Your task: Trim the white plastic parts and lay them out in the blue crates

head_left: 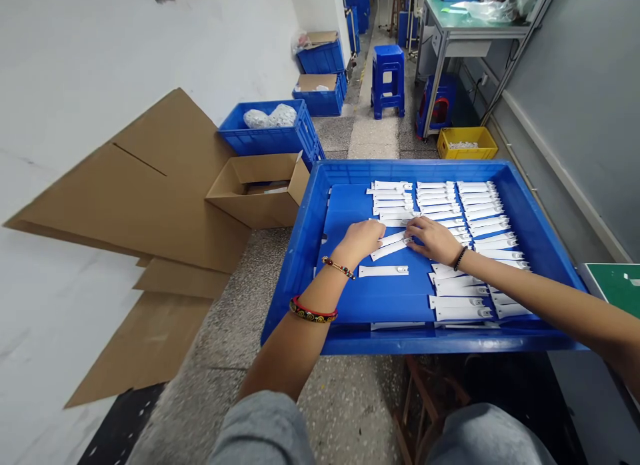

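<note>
Two columns of strips look laid nearly down the tray; the leftmost seems part-done, where your right hand's fingers grasp strips' ends and your left hand's fingers curl, grip unclear.

Both hands, the left and the right, reach forward, fingers bent, fingertips perhaps pinching; wrists wear bracelets.

- Fairly bright, diffuse indoor light; its source cannot be told.
- Deep shadow beneath the blue tray, faint sheen on its near rim.
- Wide-angle stretching toward the edges.
- Centre fairly sharp; far aisle softer.
</note>
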`<action>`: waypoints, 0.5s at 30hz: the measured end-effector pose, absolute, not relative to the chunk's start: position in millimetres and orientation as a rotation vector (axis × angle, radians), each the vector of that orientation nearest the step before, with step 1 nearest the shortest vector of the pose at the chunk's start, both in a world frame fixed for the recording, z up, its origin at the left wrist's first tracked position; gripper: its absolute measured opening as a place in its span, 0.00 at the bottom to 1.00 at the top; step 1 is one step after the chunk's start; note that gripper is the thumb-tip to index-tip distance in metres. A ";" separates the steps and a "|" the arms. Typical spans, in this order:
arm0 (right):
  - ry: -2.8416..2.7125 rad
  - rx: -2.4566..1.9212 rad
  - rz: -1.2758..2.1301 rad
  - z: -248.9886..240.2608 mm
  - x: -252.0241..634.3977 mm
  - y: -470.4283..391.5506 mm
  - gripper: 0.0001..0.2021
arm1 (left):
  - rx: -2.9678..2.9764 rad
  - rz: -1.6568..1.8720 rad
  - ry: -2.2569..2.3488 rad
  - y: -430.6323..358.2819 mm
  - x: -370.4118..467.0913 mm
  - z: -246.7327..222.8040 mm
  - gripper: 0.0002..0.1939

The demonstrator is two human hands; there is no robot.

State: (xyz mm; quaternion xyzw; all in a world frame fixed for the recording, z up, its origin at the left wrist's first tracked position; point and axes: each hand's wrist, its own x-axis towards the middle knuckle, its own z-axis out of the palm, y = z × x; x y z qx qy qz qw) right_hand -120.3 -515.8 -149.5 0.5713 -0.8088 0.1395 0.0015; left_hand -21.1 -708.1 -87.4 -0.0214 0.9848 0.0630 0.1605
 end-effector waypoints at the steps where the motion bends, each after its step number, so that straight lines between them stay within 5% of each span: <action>1: -2.555 1.769 0.440 -150.1 -120.7 -517.7 0.07 | -0.063 0.164 2.822 -708.3 -21.0 -87.4 0.09; 15: -2.449 2.147 0.395 -139.9 -70.9 -511.8 0.08 | 0.019 0.282 2.852 -712.4 -21.6 -96.2 0.19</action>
